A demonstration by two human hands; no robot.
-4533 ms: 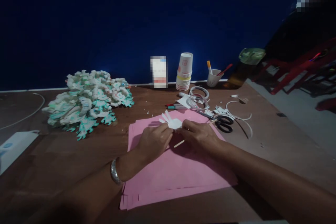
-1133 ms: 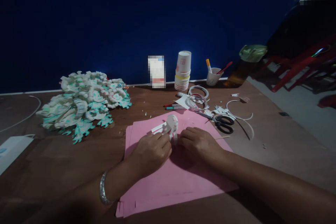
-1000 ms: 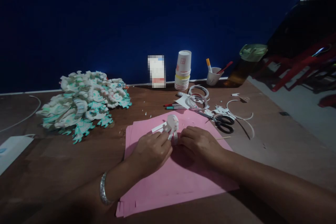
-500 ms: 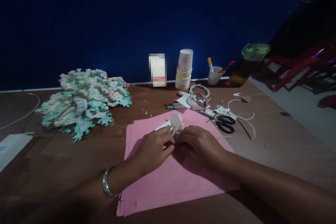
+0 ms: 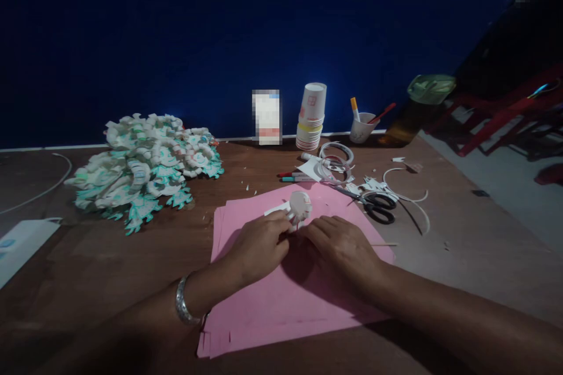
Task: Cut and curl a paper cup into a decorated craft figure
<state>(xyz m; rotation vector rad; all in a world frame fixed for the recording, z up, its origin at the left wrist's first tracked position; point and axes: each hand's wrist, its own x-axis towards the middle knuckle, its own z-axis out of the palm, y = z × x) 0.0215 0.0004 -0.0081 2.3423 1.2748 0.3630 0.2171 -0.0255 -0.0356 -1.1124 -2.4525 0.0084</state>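
The bench (image 5: pixel 88 258) is carrying pink sheets (image 5: pixel 281 310); my left hand (image 5: pixel 264 246) is pinching a white paper cutout (image 5: pixel 301 205), apparently for steadiness; my curled right hand (image 5: pixel 341 246) is adjoining, grip hidden.

At the centre, smooth, matt paper for the pink sheets (image 5: pixel 281 304), with crisp cut edges. Just above, white paper for the cutout (image 5: pixel 300 205), dull-faced. At left, rough, crinkled, matt paper throughout the pile (image 5: pixel 145 170). At lower left, shiny silvery metal on the bangle (image 5: pixel 182 303), with a textured surface. Right of centre, black plastic handles on the scissors (image 5: pixel 380 207), with dark metal blades. In the upper middle, smooth paper for the cup stack (image 5: pixel 312 111) and the cup (image 5: pixel 363 130). Across the lower frame, smooth, brown, wood-like finish on the table (image 5: pixel 123 269). Across the top, matt blue on the wall (image 5: pixel 176 41). At upper right, thin, crumpled plastic for the bag (image 5: pixel 431 89). At far right, probably smooth red plastic for the chairs (image 5: pixel 484 123), given the gloom.
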